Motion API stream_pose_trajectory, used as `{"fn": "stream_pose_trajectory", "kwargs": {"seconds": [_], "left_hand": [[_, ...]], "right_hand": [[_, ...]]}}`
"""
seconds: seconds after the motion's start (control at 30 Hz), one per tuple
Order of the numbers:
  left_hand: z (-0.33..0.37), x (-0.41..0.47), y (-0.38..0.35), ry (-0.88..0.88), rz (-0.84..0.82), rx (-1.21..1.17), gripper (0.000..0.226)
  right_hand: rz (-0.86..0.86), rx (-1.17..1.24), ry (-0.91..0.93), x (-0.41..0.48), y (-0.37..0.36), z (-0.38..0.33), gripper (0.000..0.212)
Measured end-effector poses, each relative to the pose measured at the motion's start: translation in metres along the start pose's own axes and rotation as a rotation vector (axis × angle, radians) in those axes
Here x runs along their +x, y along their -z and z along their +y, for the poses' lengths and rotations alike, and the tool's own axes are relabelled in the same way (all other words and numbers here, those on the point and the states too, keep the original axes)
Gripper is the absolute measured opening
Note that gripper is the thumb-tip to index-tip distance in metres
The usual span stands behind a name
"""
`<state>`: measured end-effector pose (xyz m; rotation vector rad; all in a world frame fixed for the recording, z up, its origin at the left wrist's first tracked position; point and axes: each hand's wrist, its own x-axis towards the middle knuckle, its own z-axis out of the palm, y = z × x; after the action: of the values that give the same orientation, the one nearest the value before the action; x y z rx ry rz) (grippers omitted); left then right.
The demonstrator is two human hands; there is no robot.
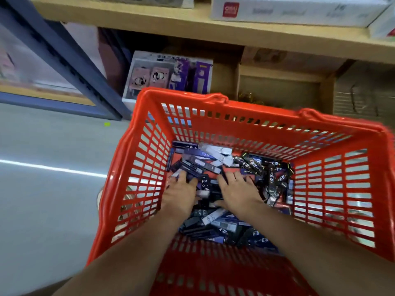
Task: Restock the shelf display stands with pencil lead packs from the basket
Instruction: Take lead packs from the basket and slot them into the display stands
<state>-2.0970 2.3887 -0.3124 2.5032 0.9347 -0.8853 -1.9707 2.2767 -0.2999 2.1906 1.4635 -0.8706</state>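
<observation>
A red plastic basket (pixel 333 180) stands on the floor in front of me. Its bottom is covered with several small pencil lead packs (pixel 215 157), dark blue, purple, white and black. Both my arms reach down into it. My left hand (pixel 181 195) lies palm down on the packs at the left, its fingertips dipping among them. My right hand (pixel 237 193) lies palm down beside it, fingers spread over the packs. I cannot tell whether either hand grips a pack. No display stand is in view.
A wooden shelf board (pixel 213 33) runs across the top with white boxes (pixel 295 11) on it. Below it stand a printed product box (pixel 168 75) and cardboard boxes (pixel 280 88). A blue metal upright (pixel 64 58) slants at left. Grey floor (pixel 49 167) lies to the left.
</observation>
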Motion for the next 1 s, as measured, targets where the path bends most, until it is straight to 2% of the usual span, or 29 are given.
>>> {"fn": "stream_pose_trajectory", "kwargs": {"seconds": [0.1,0.23,0.3,0.37,0.43,0.5,0.57,0.67,0.73,0.83,0.87,0.93,1.0], "left_hand": [[0.0,0.001,-0.003,-0.023,-0.062,-0.083,0.051],[0.001,-0.005,0.007,0.009,0.046,-0.149,0.036],[-0.002,-0.006,0.013,0.058,0.07,-0.341,0.03],[-0.004,-0.005,0.021,0.115,0.074,-0.583,0.029],[-0.004,-0.007,0.03,0.145,0.063,-0.797,0.026],[-0.002,-0.013,0.043,0.149,0.054,-0.923,0.027],[0.0,-0.021,0.056,0.148,0.058,-1.002,0.026],[0.006,-0.033,0.07,0.137,0.091,-1.152,0.02],[0.01,-0.042,0.079,0.123,0.108,-1.25,0.022],[0.021,-0.061,0.093,0.068,0.039,-1.346,0.024],[0.025,-0.069,0.098,0.056,0.026,-1.379,0.025],[0.031,-0.081,0.108,0.053,0.038,-1.45,0.032],[0.033,-0.092,0.123,0.011,0.077,-1.505,0.029]], "right_hand": [[-0.021,0.14,-0.028,-0.003,0.003,0.013,0.075],[0.029,0.406,-0.111,-0.009,0.013,0.029,0.065],[0.033,0.708,-0.215,-0.012,0.017,0.035,0.056],[0.016,1.113,-0.333,-0.014,0.018,0.041,0.047],[-0.011,1.53,-0.439,-0.022,0.023,0.04,0.048],[-0.069,1.853,-0.468,-0.03,0.03,0.034,0.047],[-0.15,2.049,-0.417,-0.036,0.036,0.025,0.045],[-0.119,2.127,-0.408,-0.041,0.046,0.008,0.031],[-0.041,2.101,-0.462,-0.045,0.055,-0.002,0.035],[0.056,2.048,-0.338,-0.056,0.074,-0.015,0.047],[0.109,2.027,-0.314,-0.061,0.08,-0.017,0.043],[0.206,2.053,-0.289,-0.07,0.095,-0.019,0.02],[0.26,2.113,-0.275,-0.081,0.108,-0.017,0.009]]}}
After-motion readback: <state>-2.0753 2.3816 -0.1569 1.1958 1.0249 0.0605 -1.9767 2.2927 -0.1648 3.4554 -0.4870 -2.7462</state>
